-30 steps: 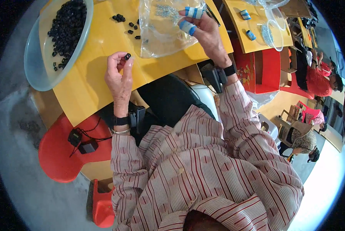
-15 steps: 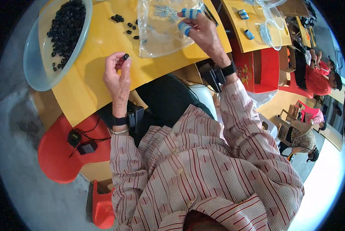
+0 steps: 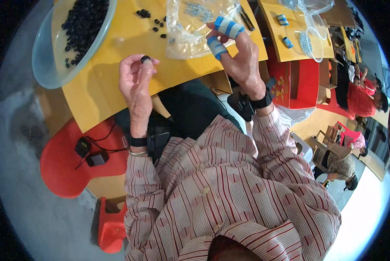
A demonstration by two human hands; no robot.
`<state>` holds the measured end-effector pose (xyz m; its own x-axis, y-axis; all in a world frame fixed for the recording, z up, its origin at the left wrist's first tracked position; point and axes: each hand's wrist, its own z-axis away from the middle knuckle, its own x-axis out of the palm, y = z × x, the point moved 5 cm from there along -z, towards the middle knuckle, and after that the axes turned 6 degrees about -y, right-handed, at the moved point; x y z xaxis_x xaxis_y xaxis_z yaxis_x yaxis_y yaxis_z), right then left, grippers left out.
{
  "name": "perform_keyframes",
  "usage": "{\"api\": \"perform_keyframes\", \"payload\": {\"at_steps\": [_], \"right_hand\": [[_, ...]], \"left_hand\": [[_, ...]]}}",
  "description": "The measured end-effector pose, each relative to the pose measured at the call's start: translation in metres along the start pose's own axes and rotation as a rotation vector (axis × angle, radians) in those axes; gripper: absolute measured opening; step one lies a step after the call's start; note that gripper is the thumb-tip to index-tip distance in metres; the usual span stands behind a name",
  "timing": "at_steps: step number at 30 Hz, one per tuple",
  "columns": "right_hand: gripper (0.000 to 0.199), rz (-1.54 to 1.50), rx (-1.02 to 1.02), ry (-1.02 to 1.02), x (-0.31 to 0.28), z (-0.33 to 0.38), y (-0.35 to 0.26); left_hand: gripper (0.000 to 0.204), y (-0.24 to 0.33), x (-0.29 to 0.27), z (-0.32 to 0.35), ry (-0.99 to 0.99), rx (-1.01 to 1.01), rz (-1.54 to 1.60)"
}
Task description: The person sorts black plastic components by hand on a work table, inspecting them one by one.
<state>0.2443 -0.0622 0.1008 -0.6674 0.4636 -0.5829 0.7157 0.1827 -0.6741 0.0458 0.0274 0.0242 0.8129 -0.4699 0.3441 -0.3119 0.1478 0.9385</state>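
Holding one small black part (image 3: pixel 145 58): left hand (image 3: pixel 136 82). Right hand (image 3: pixel 243 61) (blue-and-white finger wraps (image 3: pixel 229 27)): grip unclear. Red box (image 3: pixel 283 74): gold markings (image 3: pixel 280 90).

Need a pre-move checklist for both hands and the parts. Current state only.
1. Left hand has the small black cylindrical piece in its grip: ok, at the fingertips.
2. Right hand wears its blue-and-white striped finger wraps: ok, on thumb and a finger.
3. Right hand holds a part: cannot tell, too small at the fingertips.
4. Small silvery metal pieces present at the clear plastic bag: ok.
5. All loose black pieces inside the translucent plastic basin: not ok, several lie on the yellow table.
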Motion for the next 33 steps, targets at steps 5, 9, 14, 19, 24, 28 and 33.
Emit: {"api": "perform_keyframes", "payload": {"at_steps": [5, 9, 14, 19, 24, 28, 33], "right_hand": [[0.049, 0.258, -0.248, -0.076, 0.024, 0.003, -0.038], [0.052, 0.338, -0.288, -0.066, 0.037, 0.007, -0.053], [0.05, 0.316, -0.362, -0.081, 0.039, 0.012, -0.068], [0.045, 0.251, -0.369, -0.067, 0.035, 0.019, -0.081], [0.044, -0.205, -0.102, -0.065, 0.019, 0.021, -0.081], [0.041, -0.277, -0.105, -0.114, 0.013, 0.027, -0.092], [0.04, -0.257, -0.176, -0.135, 0.007, 0.031, -0.101]], "left_hand": [[0.02, 0.029, 0.031, 0.013, 0.027, 0.017, -0.01], [0.023, 0.033, 0.041, 0.019, 0.049, 0.046, -0.127], [0.022, 0.035, 0.044, 0.028, 0.099, 0.074, -0.152], [0.02, 0.039, 0.044, 0.039, 0.077, 0.098, 0.013], [0.02, 0.045, 0.041, 0.051, 0.021, -0.005, 0.269], [0.021, 0.05, 0.049, 0.064, -0.018, -0.01, 0.392], [0.022, 0.057, 0.056, 0.071, -0.064, 0.045, 0.398]]}}
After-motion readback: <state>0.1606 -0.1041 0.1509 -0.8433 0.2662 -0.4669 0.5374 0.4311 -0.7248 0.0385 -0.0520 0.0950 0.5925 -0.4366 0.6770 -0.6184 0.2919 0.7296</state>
